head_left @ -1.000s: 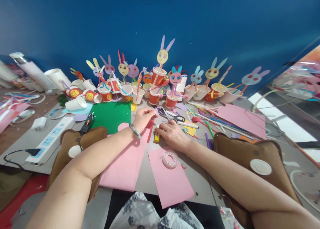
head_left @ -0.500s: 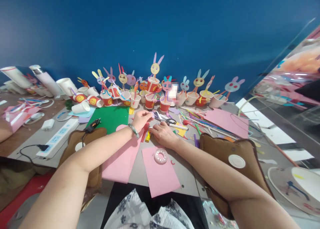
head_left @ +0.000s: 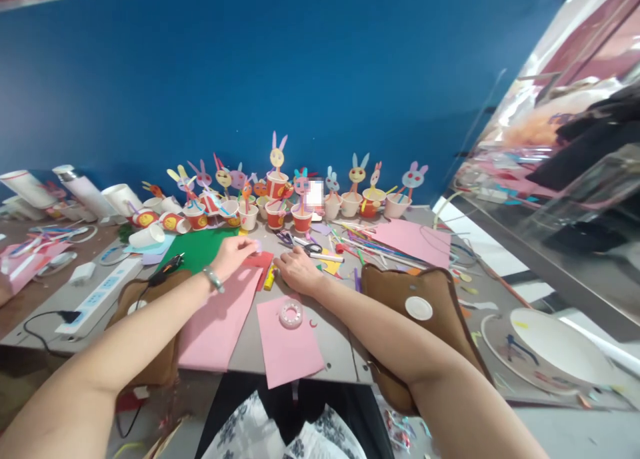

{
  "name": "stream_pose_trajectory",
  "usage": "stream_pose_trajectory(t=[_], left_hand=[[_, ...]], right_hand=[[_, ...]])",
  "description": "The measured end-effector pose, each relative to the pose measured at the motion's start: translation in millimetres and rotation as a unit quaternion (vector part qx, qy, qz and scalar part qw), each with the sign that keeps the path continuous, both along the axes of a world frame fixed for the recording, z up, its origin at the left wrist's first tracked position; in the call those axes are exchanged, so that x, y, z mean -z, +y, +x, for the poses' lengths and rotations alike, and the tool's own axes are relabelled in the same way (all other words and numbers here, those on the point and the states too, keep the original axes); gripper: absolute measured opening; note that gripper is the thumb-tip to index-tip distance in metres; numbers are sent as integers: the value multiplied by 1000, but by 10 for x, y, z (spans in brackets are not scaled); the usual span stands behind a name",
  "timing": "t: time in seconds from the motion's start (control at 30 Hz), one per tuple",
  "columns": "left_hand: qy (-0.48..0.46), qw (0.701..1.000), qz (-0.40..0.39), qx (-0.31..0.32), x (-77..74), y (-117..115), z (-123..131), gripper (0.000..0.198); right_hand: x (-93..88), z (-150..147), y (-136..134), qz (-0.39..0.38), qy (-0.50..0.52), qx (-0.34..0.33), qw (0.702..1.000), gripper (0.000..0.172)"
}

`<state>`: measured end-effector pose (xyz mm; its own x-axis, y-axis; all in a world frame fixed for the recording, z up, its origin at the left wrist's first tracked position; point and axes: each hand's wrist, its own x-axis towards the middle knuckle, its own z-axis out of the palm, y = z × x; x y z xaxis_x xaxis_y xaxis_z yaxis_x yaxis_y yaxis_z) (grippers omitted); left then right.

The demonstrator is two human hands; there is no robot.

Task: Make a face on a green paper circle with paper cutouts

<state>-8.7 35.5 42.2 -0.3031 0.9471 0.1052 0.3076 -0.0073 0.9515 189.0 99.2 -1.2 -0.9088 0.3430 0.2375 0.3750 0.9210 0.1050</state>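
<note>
Just left of the frame's centre, we pinch a small pale purple paper piece between the fingertips of our left hand, which wears a bracelet at the wrist. The piece sits above a red paper strip that lies on the grey table. Our right hand lies palm down just to the right, fingers curled against the tabletop; we cannot tell whether it grips anything. Between the two hands lies a yellow glue stick.

Below the hands, towards the bottom centre, a roll of clear tape rests on a pink paper sheet, and another, longer pink sheet lies under our left forearm. A green sheet spreads to the left of the left hand, with a black glue gun at its lower edge. Just above the right hand lie scissors and a scatter of coloured straws. Along the blue wall, across the middle of the frame, stands a row of paper cups with rabbit faces. A white power strip lies at the left, and a brown cushion at the right.
</note>
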Motion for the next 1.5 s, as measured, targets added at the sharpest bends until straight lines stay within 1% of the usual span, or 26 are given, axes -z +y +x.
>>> stream_pose_trajectory(t=[0.1,0.2,0.23,0.3,0.4,0.47,0.57,0.73,0.87,1.03,1.13,1.2,1.27,1.33,1.4,1.5], left_hand=[[-61,996,-30,-57,-36,-41,-213,36],[-103,988,-33,-107,-48,-117,-340,39],[-111,987,-27,-114,-37,-155,-369,38],[-119,982,-24,-145,14,-234,-419,34],[-106,981,-32,-159,124,-327,-487,28],[-103,979,-35,-174,184,-353,-517,23],[-106,975,-41,-189,220,-342,-516,20],[-114,976,-50,-181,215,-253,-398,20],[-114,974,-73,-180,225,-166,-265,22],[-108,976,-106,-157,226,-74,-117,29],[-113,976,-126,-137,206,-35,-60,38],[-107,978,-132,-123,190,-11,-35,42],[-95,981,-136,-106,175,16,-17,44],[-94,982,-139,-87,166,49,-3,45],[-99,982,-148,-66,164,86,10,44],[-110,981,-161,-24,169,138,23,45]], right_hand=[[-43,3,-19,-15,0,-1,1000,23],[-93,15,-37,-27,2,-4,1000,22],[-104,21,-36,-29,4,-6,1000,22],[-112,35,-25,-32,9,-11,999,22],[-99,51,13,-26,24,-18,999,22],[-93,56,39,-20,31,-24,999,22],[-112,59,65,-23,40,-25,999,20],[-148,57,96,-30,55,-30,998,20],[-179,80,139,-35,78,-9,996,20],[-259,149,237,-75,98,55,991,20],[-291,185,339,-84,112,97,985,26],[-299,211,419,-91,132,132,978,30],[-295,239,498,-103,164,173,966,30],[-275,264,574,-120,166,194,959,30],[-238,281,647,-124,166,188,960,32],[-169,280,757,-131,175,156,963,33]])
